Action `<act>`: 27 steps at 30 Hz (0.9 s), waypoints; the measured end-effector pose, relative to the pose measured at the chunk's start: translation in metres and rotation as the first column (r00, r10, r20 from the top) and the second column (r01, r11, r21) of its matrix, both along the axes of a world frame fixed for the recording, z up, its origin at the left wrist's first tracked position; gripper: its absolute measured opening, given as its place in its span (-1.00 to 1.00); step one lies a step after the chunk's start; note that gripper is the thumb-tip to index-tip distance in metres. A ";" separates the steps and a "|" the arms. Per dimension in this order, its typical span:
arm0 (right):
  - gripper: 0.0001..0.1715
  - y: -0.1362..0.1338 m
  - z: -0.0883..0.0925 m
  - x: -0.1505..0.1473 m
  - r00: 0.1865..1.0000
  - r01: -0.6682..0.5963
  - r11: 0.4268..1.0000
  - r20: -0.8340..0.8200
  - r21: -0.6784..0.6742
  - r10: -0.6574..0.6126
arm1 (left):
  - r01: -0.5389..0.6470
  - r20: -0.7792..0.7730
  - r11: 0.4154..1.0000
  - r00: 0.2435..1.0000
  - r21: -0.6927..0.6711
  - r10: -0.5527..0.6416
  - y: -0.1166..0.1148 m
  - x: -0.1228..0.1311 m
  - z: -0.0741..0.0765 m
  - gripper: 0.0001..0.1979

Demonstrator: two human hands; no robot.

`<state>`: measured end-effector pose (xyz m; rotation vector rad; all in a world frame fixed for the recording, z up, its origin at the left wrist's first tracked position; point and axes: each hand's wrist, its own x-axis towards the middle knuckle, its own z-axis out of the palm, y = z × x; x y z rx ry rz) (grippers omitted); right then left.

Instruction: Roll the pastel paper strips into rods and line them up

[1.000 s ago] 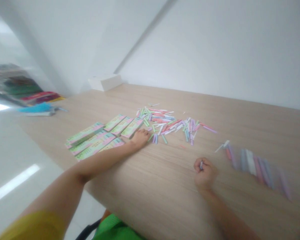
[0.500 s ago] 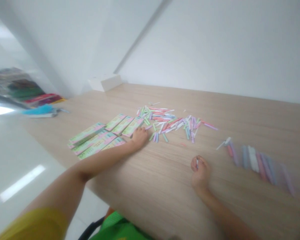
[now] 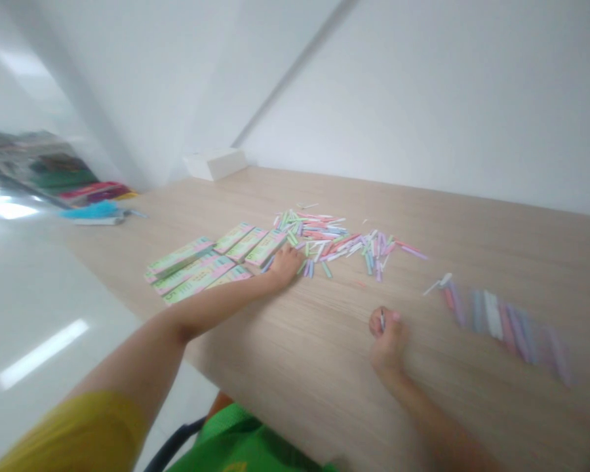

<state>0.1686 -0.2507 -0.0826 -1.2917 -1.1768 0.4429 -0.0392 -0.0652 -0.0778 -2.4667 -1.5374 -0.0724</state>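
On a light wooden table (image 3: 295, 367), my left hand (image 3: 285, 265) reaches out and rests at the near edge of a loose pile of small pastel sticks (image 3: 334, 241), right beside pink and green cards (image 3: 201, 265); its fingers look curled, and a purple stick shows at them. My right hand (image 3: 386, 337) is a fist resting on the table, closed on a small white stick that pokes up between the fingers. To its right lies a blurred row of pastel sticks (image 3: 501, 321) side by side.
A white box (image 3: 215, 162) stands at the table's far corner against the white wall. Coloured items (image 3: 86, 196) lie on a shiny white surface at the left. A green seat (image 3: 246, 446) shows below the table's near edge.
My left hand has stayed at the edge of the stick pile. My right fist has drifted slightly left and further from me, still closed on the white stick. The view shifted a little.
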 end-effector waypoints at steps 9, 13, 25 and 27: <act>-0.37 0.005 -0.006 0.004 0.988 0.112 0.992 0.116 -0.049 -0.106 | -0.019 0.303 0.998 0.952 -0.053 0.034 -0.038 0.001 0.012 -0.76; -0.31 0.007 -0.009 0.005 0.924 0.252 0.953 0.334 -0.169 -0.186 | 0.025 0.545 0.984 0.835 -0.176 0.076 -0.071 0.020 0.010 -0.82; -0.29 0.006 -0.014 -0.018 0.564 0.318 0.898 0.822 -0.304 0.078 | 0.764 0.414 0.572 -0.436 -0.298 0.799 -0.135 0.096 -0.015 -0.83; -0.33 0.007 -0.015 -0.017 0.529 0.338 0.892 0.845 -0.299 0.083 | 0.810 0.334 0.532 -0.445 -0.246 0.831 -0.135 0.094 -0.019 -0.85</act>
